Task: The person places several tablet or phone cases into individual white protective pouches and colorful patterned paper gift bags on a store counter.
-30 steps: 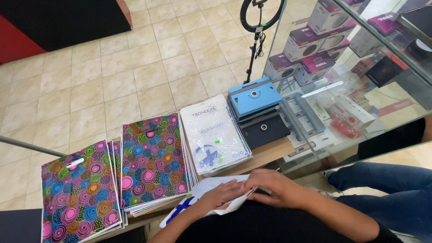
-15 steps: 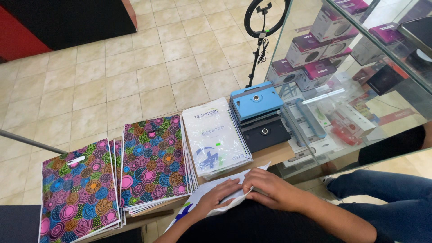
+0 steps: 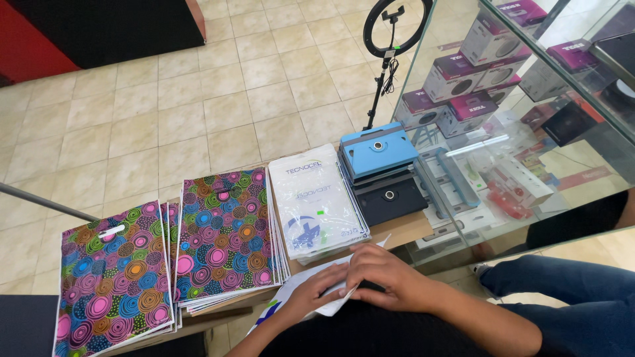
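While your left hand [image 3: 316, 291] and right hand [image 3: 387, 277] pin the white plastic bag [image 3: 331, 305] on the bench [image 3: 403, 228], fingers flat and open, press evenly.

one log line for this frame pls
left hand: flat on white bag | right hand: pressing same bag | beside: stack of white bags, colourful bags

Hands draw closer together over the white bag

Against the stack of white bags [image 3: 321, 205] as landmark: my left hand [image 3: 316, 294] has slid in from the lower left, fingers now meeting my right hand [image 3: 387, 277] just below that stack, and the white bag [image 3: 301, 297] under them is pulled nearer me, more of it covered.
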